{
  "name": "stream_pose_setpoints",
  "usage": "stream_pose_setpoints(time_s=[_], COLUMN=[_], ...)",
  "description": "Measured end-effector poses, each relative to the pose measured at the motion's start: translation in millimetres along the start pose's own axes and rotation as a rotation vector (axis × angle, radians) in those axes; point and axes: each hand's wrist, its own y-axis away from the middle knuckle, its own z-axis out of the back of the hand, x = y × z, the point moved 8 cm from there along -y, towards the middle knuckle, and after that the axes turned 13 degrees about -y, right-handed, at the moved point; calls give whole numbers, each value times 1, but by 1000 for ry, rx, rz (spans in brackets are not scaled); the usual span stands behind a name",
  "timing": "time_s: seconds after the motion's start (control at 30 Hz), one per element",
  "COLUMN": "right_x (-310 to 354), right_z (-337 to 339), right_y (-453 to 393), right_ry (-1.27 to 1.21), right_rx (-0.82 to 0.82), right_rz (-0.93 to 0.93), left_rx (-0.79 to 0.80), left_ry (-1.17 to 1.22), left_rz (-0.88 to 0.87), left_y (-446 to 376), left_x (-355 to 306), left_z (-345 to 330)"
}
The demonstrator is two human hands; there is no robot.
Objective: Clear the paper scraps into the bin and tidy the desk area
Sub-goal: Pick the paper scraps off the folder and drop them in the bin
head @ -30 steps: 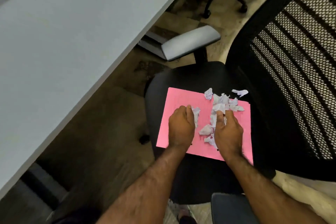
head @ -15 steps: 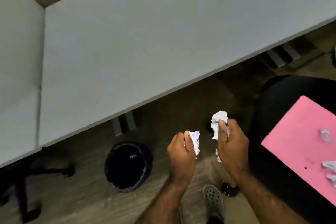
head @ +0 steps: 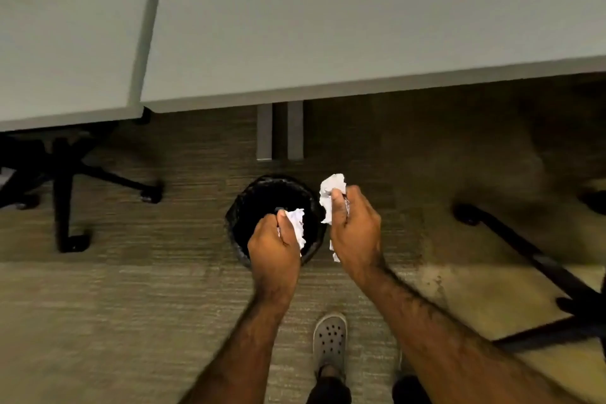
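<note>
A round black bin (head: 259,197) with a dark liner stands on the floor just in front of the desk. My left hand (head: 273,248) is closed around white crumpled paper scraps (head: 297,225) and hovers over the bin's near side. My right hand (head: 355,233) grips a larger wad of white scraps (head: 332,188) and is held over the bin's right rim. Pieces of paper stick out above and below both fists.
A grey desk top (head: 328,20) fills the upper view, with a second one (head: 65,26) to its left and grey legs (head: 280,129) beneath. Black chair bases stand left (head: 69,180) and right (head: 531,259). My grey shoe (head: 329,344) is on the carpet.
I have turned from the chair with the pink sheet toward the floor. Both hands, holding the picked-up scraps, moved left until they are above the bin.
</note>
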Motion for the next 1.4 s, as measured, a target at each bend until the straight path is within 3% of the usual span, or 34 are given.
stream_pose_setpoints(time_s=[0.3, 0.37, 0.5, 0.57, 0.67, 1.0, 1.2, 1.4], right_x=[-98, -124, -187, -200, -208, -96, -11, 83], right_z=[-166, -191, -226, -236, -228, -158, -72, 17], right_y=[-16, -20, -11, 1, 14, 44, 59, 64], right_ry=[214, 283, 450, 504, 533, 533, 449, 498], right_rx=[271, 329, 549, 690, 760, 684, 551, 406], right_rz=[-37, -43, -250, -232, -292, -131, -187, -126], left_rx=[6, 74, 345, 453, 513, 616, 566, 623], left_ry=[-293, -332, -435, -500, -553, -461, -449, -486], left_rz=[161, 169, 270, 255, 184, 103, -79, -230], left_y=[-26, -26, -20, -10, 2, 25, 36, 36], left_x=[127, 147, 194, 210, 216, 149, 52, -46], left_z=[-87, -112, -158, -170, -167, -81, 1, 70])
